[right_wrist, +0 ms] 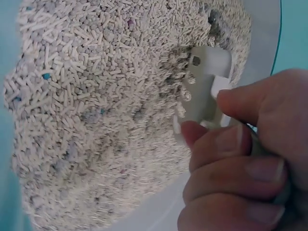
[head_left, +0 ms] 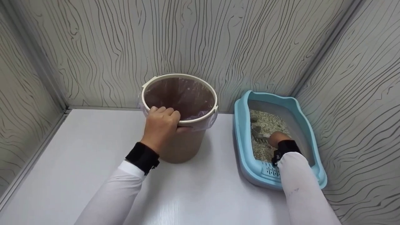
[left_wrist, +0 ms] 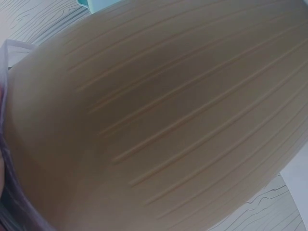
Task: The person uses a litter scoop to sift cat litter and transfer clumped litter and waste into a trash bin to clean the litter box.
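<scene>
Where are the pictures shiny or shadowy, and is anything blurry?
Head: a pale shine on the table near the bottom edge, a soft shadow beside the bin; left wrist: the bin fills most of the picture, its side shaded darker in the middle; right wrist: the litter looks smeary, especially toward the bottom.

Both arms reach forward from the bottom of the head view, set well apart. The left forearm [head_left: 109,193], in a white sleeve, slants inward to a black wristband [head_left: 140,156]; beyond it the left hand [head_left: 161,125] grips, its back turned up, fingers bent forward and thumb pointing to the right. The right forearm [head_left: 304,190], likewise in white, slopes inward and ends in a lowered right hand [head_left: 279,139]. In the right wrist view its fingers [right_wrist: 224,180] curl into the palm while the thumb [right_wrist: 272,98] presses from the opposite side.
</scene>
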A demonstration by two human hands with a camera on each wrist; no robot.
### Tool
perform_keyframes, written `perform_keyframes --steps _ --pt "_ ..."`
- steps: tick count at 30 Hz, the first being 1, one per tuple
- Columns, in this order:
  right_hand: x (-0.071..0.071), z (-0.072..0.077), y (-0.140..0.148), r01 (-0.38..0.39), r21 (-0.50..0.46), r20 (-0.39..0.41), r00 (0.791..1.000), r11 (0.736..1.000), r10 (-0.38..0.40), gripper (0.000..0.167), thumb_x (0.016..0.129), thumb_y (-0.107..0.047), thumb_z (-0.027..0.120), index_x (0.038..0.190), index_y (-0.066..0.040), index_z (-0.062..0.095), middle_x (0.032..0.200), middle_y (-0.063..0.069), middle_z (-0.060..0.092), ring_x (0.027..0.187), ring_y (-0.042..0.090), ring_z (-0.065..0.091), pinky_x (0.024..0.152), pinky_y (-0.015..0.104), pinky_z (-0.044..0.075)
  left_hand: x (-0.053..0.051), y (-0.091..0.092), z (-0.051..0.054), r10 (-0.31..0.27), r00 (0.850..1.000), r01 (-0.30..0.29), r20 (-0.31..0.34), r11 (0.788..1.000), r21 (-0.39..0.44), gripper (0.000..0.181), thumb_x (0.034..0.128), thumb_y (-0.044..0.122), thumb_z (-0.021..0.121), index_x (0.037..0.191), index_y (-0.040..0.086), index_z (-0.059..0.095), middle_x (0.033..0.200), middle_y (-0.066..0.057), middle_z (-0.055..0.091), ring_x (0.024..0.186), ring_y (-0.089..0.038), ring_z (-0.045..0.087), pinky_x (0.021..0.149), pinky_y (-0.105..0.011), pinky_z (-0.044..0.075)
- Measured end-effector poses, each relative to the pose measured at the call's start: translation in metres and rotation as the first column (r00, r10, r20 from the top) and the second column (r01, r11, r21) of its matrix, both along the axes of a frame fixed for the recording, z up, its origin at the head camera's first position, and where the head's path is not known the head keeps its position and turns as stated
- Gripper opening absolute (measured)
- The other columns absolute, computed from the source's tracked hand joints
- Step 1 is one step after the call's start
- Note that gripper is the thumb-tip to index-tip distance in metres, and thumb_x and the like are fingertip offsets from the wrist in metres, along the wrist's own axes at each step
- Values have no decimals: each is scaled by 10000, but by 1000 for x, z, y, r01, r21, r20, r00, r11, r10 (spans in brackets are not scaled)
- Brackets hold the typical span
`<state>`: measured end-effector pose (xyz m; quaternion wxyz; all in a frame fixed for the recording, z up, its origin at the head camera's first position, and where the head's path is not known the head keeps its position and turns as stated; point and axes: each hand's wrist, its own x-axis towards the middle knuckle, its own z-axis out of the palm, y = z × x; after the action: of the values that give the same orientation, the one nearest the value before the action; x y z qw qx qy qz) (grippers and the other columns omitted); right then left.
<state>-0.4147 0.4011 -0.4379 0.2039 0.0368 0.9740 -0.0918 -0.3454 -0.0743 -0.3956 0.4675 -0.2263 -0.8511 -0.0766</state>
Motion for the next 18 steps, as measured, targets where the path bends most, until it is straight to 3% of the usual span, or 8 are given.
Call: perform_keyframes --steps 4,8,15,17,18 --pt "3 0 5 -21 -52 -29 999 998 20 441 1070 -184 409 652 -115 530 608 -37 381 563 127 387 626 312 382 0 -1 0 -3 1000 3 -7 1000 -2 624 645 717 751 692 117 584 658 -37 637 613 -255 581 613 -405 390" --pt "8 0 12 -26 -81 -58 998 996 21 479 1085 -217 421 607 -183 440 559 -79 318 507 81 319 549 276 336 1 -2 0 -6 1000 6 1 1000 4 620 653 712 762 692 119 586 665 -41 646 622 -266 587 621 -410 393" --pt "19 13 25 -20 -100 -119 993 995 8 442 1096 -299 394 690 -138 458 610 -34 371 535 131 401 561 311 374 1 -2 0 -11 1000 11 2 1000 2 617 663 698 765 684 114 566 652 -43 626 610 -271 575 608 -410 386" --pt "25 19 27 -20 -111 -152 988 994 3 440 1099 -297 378 722 -92 475 629 14 405 545 167 446 580 343 407 1 -1 0 -13 1000 13 1 1000 1 619 668 700 759 685 113 564 650 -44 624 607 -271 575 604 -411 385" --pt "29 22 28 -29 -110 -182 983 993 9 452 1102 -287 372 767 -20 519 664 85 462 573 198 478 606 365 426 1 -1 0 -15 1000 15 2 1000 2 619 666 700 758 687 112 566 651 -45 625 608 -271 576 605 -411 385"
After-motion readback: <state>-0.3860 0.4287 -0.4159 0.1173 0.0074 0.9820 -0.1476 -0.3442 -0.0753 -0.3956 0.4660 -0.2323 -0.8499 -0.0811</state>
